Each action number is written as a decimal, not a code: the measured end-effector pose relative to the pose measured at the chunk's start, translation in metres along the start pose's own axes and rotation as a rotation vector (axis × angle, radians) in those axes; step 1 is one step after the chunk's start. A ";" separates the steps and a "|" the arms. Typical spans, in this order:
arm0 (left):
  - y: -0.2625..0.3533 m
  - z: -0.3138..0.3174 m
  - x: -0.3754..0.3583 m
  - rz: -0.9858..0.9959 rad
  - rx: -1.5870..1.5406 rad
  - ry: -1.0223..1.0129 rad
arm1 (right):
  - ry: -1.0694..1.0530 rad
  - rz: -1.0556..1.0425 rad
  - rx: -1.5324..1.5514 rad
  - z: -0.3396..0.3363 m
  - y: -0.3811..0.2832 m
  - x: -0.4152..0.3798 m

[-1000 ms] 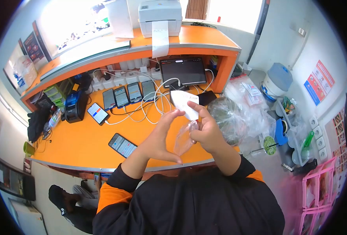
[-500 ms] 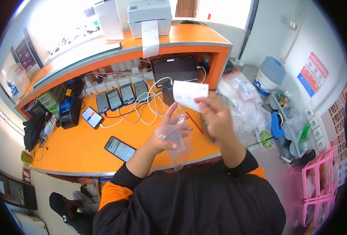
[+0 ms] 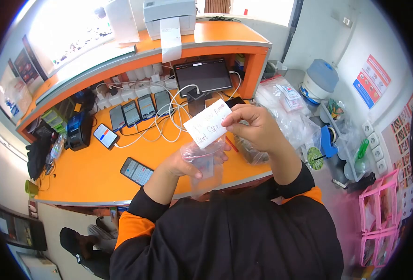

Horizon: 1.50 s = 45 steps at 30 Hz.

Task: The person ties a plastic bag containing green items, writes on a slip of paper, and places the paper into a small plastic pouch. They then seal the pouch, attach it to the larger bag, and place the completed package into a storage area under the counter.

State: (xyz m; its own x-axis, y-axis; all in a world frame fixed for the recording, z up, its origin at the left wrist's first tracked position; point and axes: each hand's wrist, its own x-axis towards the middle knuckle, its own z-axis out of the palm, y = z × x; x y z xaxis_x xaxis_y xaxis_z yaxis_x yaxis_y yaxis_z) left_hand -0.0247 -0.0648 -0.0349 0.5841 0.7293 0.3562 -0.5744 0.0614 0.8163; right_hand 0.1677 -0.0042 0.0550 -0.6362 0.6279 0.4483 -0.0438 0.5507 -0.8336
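Between the thumb and fingers of my right hand is the right edge of a white paper slip, which carries handwriting and is tilted. A clear plastic bag is held by my left hand, with the thumb in front and fingertips showing at its right side. The slip's lower corner overlaps the bag's top. Inside the bag a pale rectangular shape shows faintly.
A smartphone lies on the orange desk; several more phones with white cables lie behind it. A tablet stands under the shelf, a label printer on top. Plastic packages are piled right. A person sits low at left.
My right hand has brought the slip down and left, turning its writing into view. My left hand has lowered slightly and closed more around the bag, its fingers less spread.
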 end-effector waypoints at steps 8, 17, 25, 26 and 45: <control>0.003 0.008 0.010 -0.015 0.126 0.083 | -0.097 0.402 0.380 0.008 0.008 -0.005; 0.000 0.010 0.014 -0.085 0.028 0.061 | -0.283 0.126 0.051 -0.010 0.004 -0.007; 0.003 0.013 0.023 -0.197 0.174 0.026 | -0.548 0.463 -0.058 -0.027 -0.009 0.015; 0.004 0.013 0.024 -0.188 0.167 0.016 | -0.506 0.410 -0.090 -0.027 -0.008 0.015; 0.002 0.021 0.031 -0.160 -0.149 0.094 | -0.504 -0.242 -0.919 -0.017 -0.011 0.000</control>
State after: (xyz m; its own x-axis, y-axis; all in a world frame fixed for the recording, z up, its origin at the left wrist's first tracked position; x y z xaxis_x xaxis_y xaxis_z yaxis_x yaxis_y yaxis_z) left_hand 0.0043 -0.0558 -0.0128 0.6228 0.7618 0.1781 -0.5610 0.2763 0.7803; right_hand 0.1809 -0.0013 0.0699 -0.9417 0.2638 0.2090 0.2514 0.9642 -0.0841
